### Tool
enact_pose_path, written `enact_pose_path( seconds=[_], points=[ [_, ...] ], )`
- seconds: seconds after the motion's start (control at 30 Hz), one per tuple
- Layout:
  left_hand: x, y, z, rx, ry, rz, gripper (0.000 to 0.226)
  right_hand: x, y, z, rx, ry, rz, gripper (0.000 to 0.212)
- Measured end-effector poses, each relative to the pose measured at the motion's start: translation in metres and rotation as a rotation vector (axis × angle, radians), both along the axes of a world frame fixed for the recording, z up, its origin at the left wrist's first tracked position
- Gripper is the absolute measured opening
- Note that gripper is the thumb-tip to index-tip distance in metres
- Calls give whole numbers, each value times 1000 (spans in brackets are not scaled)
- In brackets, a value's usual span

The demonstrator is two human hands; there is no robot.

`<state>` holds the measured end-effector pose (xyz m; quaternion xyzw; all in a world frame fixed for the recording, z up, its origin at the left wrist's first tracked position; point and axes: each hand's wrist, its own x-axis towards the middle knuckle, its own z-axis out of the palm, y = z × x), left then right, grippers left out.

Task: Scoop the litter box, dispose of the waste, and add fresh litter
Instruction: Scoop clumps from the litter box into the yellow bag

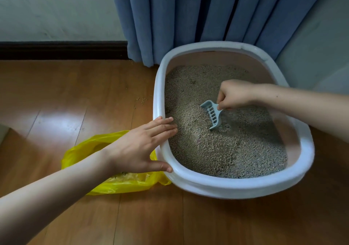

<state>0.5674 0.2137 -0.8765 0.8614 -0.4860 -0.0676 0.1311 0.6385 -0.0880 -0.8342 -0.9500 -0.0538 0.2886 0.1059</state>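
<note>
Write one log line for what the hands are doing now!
step: scooping | right hand: grips scoop in litter | left hand: on box rim | bag: beside box

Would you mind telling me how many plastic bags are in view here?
1: a yellow plastic bag lies on the wooden floor beside the white litter box, partly under the left hand. Nothing shows another hidden.
</note>
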Motion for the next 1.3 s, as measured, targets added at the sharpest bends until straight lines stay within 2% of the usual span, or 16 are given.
enact_pose_path(
  seconds=[0.17, 0.27, 0.4, 0.63, 0.8, 1.0, 1.17, 1.3],
  points=[
    [-1, 0, 1, 8, 9, 9, 94, -12, 31, -37, 263, 4, -235, 15],
    [-1, -1, 3, 14, 13, 13, 94, -11, 39, -48, 312, -46, -356, 16],
    [-2, -1, 6, 20, 20, 19, 94, -8, 32, -49, 335, -81, -285, 17],
    [-2, -1, 5, 17, 27, 22, 93, -22, 21, -55, 634, 43, -317, 6],
    [-3, -1, 5, 17, 20, 23, 93, -33, 5, -50, 699, 120, -382, 8],
    [-2, 0, 3, 20, 5, 24, 92, -48, -17, -42, 746, 16, -493, 13],
    [-3, 1, 2, 31, -7, 18, 93, -64, -23, -27, 788, 5, -551, 14],
    [-3, 1, 3, 24, -23, 10, 91, -74, -30, -23, 755, -56, -558, 14]
  ],
)
